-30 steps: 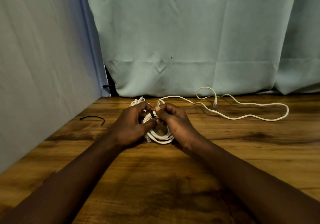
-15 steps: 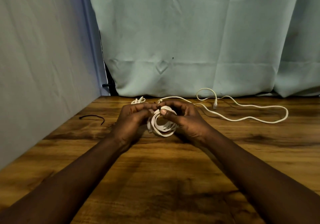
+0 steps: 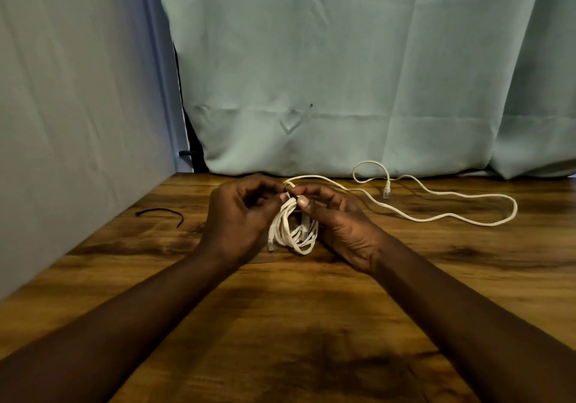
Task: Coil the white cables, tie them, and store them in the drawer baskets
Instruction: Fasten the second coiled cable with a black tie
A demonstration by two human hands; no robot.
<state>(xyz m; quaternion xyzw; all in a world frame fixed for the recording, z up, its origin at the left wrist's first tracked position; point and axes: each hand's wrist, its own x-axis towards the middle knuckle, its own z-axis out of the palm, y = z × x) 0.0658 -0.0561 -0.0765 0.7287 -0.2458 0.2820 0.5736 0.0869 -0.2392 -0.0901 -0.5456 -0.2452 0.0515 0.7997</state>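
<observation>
As if to keep loops bunched for tying, L hand (image 3: pixel 240 218) & R hand (image 3: pixel 338 220) pinch coiled white plastic cable (image 3: pixel 293 232) at top; rest hangs below fingertips.

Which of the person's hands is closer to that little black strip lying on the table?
The left hand. It is just right of the black strip, apart from it; the right hand is farther right, beyond the coiled cable.

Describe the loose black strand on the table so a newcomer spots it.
On the wooden table, look to the left edge beside the pale wall. The black strand lies there alone, left of the left hand. It is short, thin and hook-curved, unlike the white coiled cable that hand grips and the long loose cable at right.
</observation>
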